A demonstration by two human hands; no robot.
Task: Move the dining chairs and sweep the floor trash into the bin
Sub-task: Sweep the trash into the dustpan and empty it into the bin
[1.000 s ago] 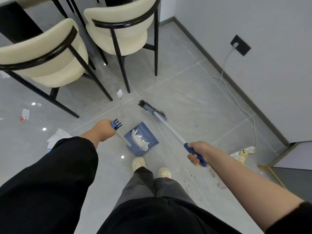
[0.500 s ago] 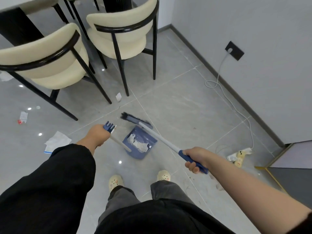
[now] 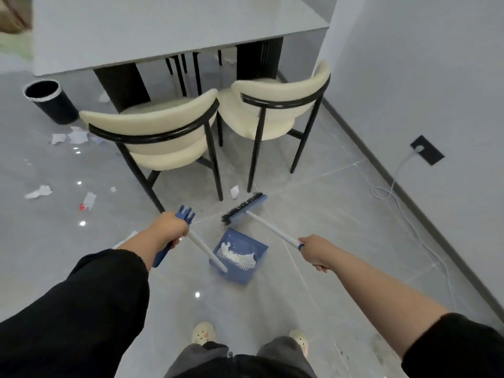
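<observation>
My left hand (image 3: pixel 170 227) grips the blue-and-white handle of the blue dustpan (image 3: pixel 240 255), which rests on the floor with white paper in it. My right hand (image 3: pixel 313 251) grips the white handle of the broom (image 3: pixel 244 207), whose head lies on the floor just beyond the dustpan. Two cream dining chairs, left chair (image 3: pixel 155 132) and right chair (image 3: pixel 275 105), stand at the grey table (image 3: pixel 163 28). A paper scrap (image 3: pixel 234 191) lies between the chairs' legs, near the broom head. The black bin (image 3: pixel 51 100) stands at far left.
Several paper scraps (image 3: pixel 71 136) lie near the bin and more trash (image 3: pixel 38 192) litters the left floor. A wall runs along the right with a socket (image 3: pixel 426 150) and a white cable (image 3: pixel 403 203) trailing on the floor. My feet (image 3: pixel 203 332) are at the bottom.
My view has tilted up, bringing the table and bin into sight. The broom head has swung off the dustpan toward the chair legs. Both hands keep their grips.
</observation>
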